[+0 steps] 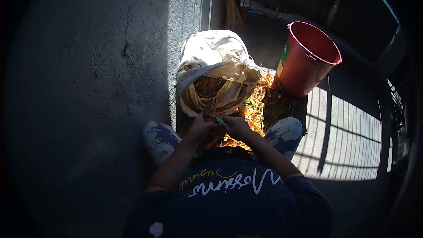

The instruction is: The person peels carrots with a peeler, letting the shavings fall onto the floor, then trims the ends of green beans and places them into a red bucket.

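My left hand (202, 126) is closed around a slim brownish piece (214, 106) that points up toward the sack's mouth. Close beside it, my right hand (236, 127) grips a small green object (219, 120), too small to make out fully. Just beyond both hands lies a white woven sack (216, 48), its mouth open toward me with brown and green plant matter inside. Orange and yellow peelings (253, 112) cover the floor between my knees and along the sack's right side.
A red bucket (304, 68) stands on the right behind the peelings. A rough grey wall (101, 61) rises on the left. A straw broom (233, 13) leans behind the sack. Barred sunlight falls on the floor (343, 136) at right.
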Tool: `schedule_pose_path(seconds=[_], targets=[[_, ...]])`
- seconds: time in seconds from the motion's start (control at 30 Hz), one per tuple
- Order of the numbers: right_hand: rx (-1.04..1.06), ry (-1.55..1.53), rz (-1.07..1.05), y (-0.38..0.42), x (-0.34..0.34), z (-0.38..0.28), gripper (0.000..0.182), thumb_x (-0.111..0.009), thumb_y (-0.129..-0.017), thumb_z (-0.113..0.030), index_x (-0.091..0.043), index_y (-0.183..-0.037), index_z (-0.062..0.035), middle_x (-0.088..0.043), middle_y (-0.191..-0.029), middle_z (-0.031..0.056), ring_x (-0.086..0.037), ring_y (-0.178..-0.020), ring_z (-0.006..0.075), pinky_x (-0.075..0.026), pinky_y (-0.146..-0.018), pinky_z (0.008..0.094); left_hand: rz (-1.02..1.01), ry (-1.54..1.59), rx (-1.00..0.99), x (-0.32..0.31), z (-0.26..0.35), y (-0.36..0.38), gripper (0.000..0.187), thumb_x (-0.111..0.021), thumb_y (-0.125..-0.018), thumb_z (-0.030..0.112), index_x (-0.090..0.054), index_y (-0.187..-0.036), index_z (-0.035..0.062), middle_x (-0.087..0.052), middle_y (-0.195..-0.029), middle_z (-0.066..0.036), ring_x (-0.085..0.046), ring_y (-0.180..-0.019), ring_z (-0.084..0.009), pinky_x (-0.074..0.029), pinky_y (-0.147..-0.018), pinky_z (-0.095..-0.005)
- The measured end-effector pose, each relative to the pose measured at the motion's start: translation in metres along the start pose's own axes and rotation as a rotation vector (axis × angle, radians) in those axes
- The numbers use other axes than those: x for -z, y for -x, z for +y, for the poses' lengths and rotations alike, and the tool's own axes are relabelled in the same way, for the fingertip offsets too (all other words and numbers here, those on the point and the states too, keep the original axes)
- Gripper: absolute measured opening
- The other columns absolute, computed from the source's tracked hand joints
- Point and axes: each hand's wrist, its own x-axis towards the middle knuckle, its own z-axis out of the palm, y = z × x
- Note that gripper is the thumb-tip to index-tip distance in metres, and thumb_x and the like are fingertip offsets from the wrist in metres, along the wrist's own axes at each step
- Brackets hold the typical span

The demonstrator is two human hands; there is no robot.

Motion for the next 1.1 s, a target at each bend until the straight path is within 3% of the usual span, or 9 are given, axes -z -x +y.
schedule_pose_path(seconds=[0.07, 0.2, 0.27, 0.4, 0.47, 0.6, 0.7, 0.87, 1.1], targets=[[0.02, -0.043, 0.015, -0.001, -0.005, 0.008, 0.034, -0.05, -0.081, -0.043, -0.057, -0.085, -0.0098, -0.06, -0.073, 0.0159, -0.059, -0.072, 0.0342, -0.045, -0.063, 0.0437, 0.03, -0.024, 0.085, 0.0, 0.002, 0.001, 0.05, -0.059, -0.06, -0.007, -0.044, -0.108, -0.0053, -0.056, -0.09, -0.011, -0.059, -0.08, -0.0199, -0.051, -0.067, -0.0297], [0.042, 0.023, -0.043, 0.001, 0.003, -0.002, 0.026, -0.05, -0.084, -0.031, -0.055, -0.092, -0.0069, -0.059, -0.076, 0.0178, -0.057, -0.074, 0.0364, -0.044, -0.064, 0.0429, -0.102, 0.173, 0.296, 0.007, 0.005, 0.002, 0.046, -0.057, -0.062, -0.01, -0.045, -0.106, -0.0038, -0.055, -0.089, -0.01, -0.059, -0.078, -0.0197, -0.051, -0.068, -0.0271], [-0.039, 0.09, -0.019, -0.002, -0.005, 0.0, 0.025, -0.05, -0.084, -0.031, -0.054, -0.094, -0.0077, -0.059, -0.077, 0.0179, -0.057, -0.075, 0.0364, -0.044, -0.064, 0.0439, 0.206, -0.266, 0.116, 0.003, -0.008, -0.008, 0.042, -0.057, -0.063, -0.009, -0.046, -0.104, -0.0033, -0.055, -0.089, -0.01, -0.059, -0.078, -0.0194, -0.051, -0.068, -0.0283], [0.033, 0.063, 0.028, -0.002, -0.012, 0.007, 0.026, -0.051, -0.083, -0.032, -0.054, -0.094, -0.0086, -0.059, -0.076, 0.0173, -0.057, -0.074, 0.0364, -0.045, -0.063, 0.0443, 0.17, -0.601, 0.023, 0.013, -0.01, -0.01, 0.04, -0.055, -0.064, -0.009, -0.047, -0.102, -0.0028, -0.054, -0.09, -0.01, -0.058, -0.078, -0.0198, -0.05, -0.067, -0.0299], [-0.02, 0.091, 0.022, -0.003, -0.012, 0.007, 0.028, -0.051, -0.083, -0.034, -0.054, -0.097, -0.01, -0.06, -0.077, 0.0167, -0.058, -0.074, 0.0363, -0.045, -0.062, 0.0437, 0.128, -0.123, 0.202, 0.01, -0.007, -0.01, 0.036, -0.057, -0.062, -0.007, -0.05, -0.097, -0.0044, -0.057, -0.079, -0.01, -0.057, -0.069, -0.0184, -0.047, -0.058, -0.0289], [0.038, 0.14, 0.044, 0.001, -0.007, 0.002, 0.03, -0.051, -0.083, -0.035, -0.054, -0.099, -0.0101, -0.06, -0.078, 0.0166, -0.058, -0.073, 0.0364, -0.045, -0.062, 0.0435, 0.137, -0.254, 0.105, 0.009, -0.006, -0.01, 0.034, -0.057, -0.062, -0.007, -0.052, -0.096, -0.0044, -0.057, -0.077, -0.01, -0.057, -0.065, -0.0193, -0.047, -0.058, -0.0297], [-0.076, 0.167, -0.017, -0.001, -0.003, -0.003, 0.032, -0.05, -0.084, -0.036, -0.057, -0.099, -0.0087, -0.06, -0.079, 0.0184, -0.058, -0.074, 0.0351, -0.046, -0.064, 0.0415, 0.15, 0.016, 0.316, 0.01, -0.009, -0.011, 0.034, -0.057, -0.061, -0.006, -0.053, -0.094, -0.0051, -0.057, -0.078, -0.011, -0.057, -0.065, -0.0201, -0.047, -0.059, -0.029], [-0.133, -0.44, -0.268, -0.001, 0.009, 0.005, 0.049, -0.044, -0.086, -0.048, -0.061, -0.097, -0.004, -0.059, -0.072, 0.0128, -0.056, -0.069, 0.0194, -0.044, -0.065, 0.0309, 0.01, -0.243, 0.217, 0.015, -0.012, -0.014, 0.053, -0.05, -0.059, -0.012, -0.045, -0.112, -0.0041, -0.055, -0.1, -0.012, -0.056, -0.09, -0.0227, -0.047, -0.075, -0.029], [-0.104, -0.33, -0.308, 0.004, 0.018, 0.003, 0.047, -0.043, -0.088, -0.045, -0.06, -0.092, -0.0015, -0.052, -0.063, 0.005, -0.049, -0.061, 0.0133, -0.041, -0.058, 0.0276, -0.059, -0.277, 0.283, 0.017, -0.005, -0.015, 0.052, -0.051, -0.06, -0.01, -0.046, -0.111, -0.0039, -0.055, -0.099, -0.012, -0.057, -0.088, -0.0221, -0.047, -0.072, -0.0277]])
